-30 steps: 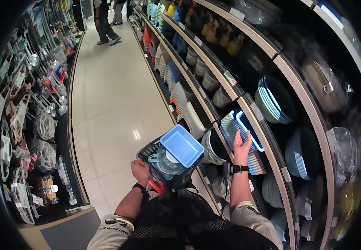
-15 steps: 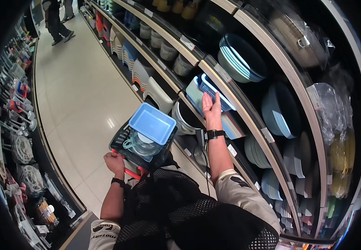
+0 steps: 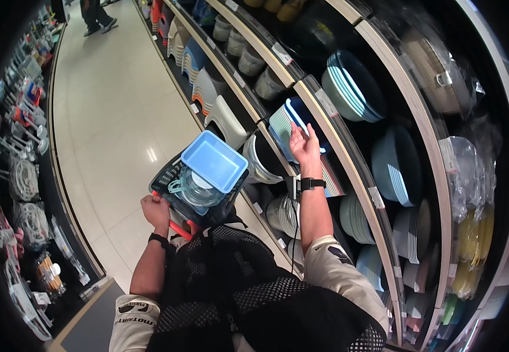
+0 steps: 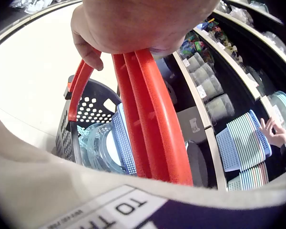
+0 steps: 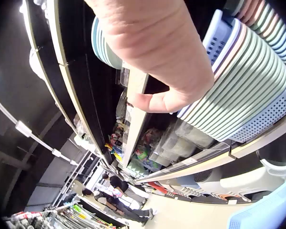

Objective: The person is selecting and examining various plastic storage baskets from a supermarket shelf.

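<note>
A: Where is the work, if we begin from the largest?

B: The shelf rack point(image 4: 216, 157) runs along the person's right side; the dark shopping basket point(image 4: 96, 89) hangs in front of the body; on the rack there is the stack of small baskets point(image 5: 248, 78), nested with the rims very close together; I would judge that the step in hand is about this stack, perhaps about its blue end basket point(image 5: 217, 45), which is nearest to the right hand

A: And what is already loaded?

B: A light blue basket point(image 3: 214, 161) lies in the shopping basket, over a part of a clear bowl point(image 3: 194, 196); so it seems wise to keep this load level, because the upper piece could slide

A: How are the hands?

B: The right hand point(image 3: 306, 144) has its fingers rather straight and a little spread, beside the end basket; I cannot tell if it touches; the left hand point(image 3: 156, 210) is curled around the red handle point(image 4: 157, 129)

A: What would make it well done?

B: In my opinion, the fingers should find only one rim, with the thumb on the opposite side of it; nested pieces may stick, so a slow pull straight away from the stack, with a small wiggle, is safer than a strong one; meanwhile the left grip should remain firm and quiet
</note>
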Demonstrator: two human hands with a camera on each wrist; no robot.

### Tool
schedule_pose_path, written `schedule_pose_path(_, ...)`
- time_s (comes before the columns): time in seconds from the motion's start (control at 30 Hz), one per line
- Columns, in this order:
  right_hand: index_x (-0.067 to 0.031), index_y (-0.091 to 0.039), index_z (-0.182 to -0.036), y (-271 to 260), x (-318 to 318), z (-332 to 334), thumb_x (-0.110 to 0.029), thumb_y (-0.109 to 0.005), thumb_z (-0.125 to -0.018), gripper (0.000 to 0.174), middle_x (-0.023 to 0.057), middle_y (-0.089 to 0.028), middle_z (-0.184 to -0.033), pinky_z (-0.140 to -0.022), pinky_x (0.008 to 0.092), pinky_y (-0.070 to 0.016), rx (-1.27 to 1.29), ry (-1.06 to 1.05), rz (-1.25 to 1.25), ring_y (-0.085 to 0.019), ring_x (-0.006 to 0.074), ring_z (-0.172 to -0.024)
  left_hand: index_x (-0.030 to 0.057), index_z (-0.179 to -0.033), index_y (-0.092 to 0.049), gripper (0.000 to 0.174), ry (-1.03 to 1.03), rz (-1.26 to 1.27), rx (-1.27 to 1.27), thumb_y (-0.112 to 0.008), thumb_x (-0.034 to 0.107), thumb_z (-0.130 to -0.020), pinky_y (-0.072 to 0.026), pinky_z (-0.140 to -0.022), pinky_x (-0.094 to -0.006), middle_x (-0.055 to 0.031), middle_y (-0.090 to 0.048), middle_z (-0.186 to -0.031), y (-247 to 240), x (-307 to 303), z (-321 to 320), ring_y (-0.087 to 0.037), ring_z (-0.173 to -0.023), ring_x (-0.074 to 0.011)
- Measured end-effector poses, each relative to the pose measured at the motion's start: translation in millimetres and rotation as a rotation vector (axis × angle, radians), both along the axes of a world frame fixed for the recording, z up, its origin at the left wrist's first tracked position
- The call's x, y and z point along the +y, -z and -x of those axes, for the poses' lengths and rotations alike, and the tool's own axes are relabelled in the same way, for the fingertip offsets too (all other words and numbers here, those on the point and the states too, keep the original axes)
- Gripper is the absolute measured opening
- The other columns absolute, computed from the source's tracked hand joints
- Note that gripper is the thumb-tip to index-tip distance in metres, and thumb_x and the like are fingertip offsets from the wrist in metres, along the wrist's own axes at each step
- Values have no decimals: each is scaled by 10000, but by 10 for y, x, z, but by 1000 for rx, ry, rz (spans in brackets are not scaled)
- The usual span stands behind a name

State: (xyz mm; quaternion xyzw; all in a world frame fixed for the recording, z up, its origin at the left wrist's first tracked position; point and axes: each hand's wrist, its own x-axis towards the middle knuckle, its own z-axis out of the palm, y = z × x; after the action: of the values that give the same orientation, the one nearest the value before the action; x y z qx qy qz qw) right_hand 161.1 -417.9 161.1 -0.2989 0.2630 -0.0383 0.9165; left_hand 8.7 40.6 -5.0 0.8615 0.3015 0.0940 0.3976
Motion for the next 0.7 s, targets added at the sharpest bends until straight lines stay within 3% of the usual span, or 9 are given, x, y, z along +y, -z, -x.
schedule_pose_path(0.17,1,-564,-1211,69,131,217,-314,-584,-995,383,126,-693,-1171,-671,270,-574,-78,-218,-6,-689,200,-792,19,-758,-595,109,-6,-16,-34,-681,86,-759,-504,-806,-404,-148,-588,-1008,21,10,11,-620,-881,-323)
schedule_pose_path(0.27,-1,-586,-1192,287,167,300,-298,-576,-1000,353,118,-706,-1121,-683,277,-587,-9,-161,0,-690,205,-773,22,-747,-596,103,-23,-4,-31,-676,88,-754,-506,-803,-410,-155,-592,-1020,35,8,6,-622,-870,-327)
schedule_pose_path(0.37,-24,-605,-1150,658,171,385,-296,-570,-1002,313,106,-718,-1084,-692,285,-580,94,-108,8,-687,198,-785,25,-744,-601,91,-44,19,-28,-674,80,-748,-508,-795,-413,-155,-596,-1011,48,-1,1,-623,-858,-325)
schedule_pose_path(0.5,-88,-629,-1104,1112,336,613,-290,-571,-995,237,56,-735,-1043,-715,299,-544,308,-203,121,-675,168,-805,34,-746,-617,78,-49,-1,-53,-685,69,-734,-507,-805,-404,-141,-602,-1008,92,7,-3,-621,-893,-314)
schedule_pose_path(0.7,-108,-609,-1087,1966,532,888,-298,-560,-997,216,47,-743,-1008,-716,314,-550,501,-318,70,-687,162,-792,39,-740,-624,85,-55,11,30,-695,87,-740,-504,-838,-401,-130,-606,-1025,-17,-20,-49,-620,-946,-312)
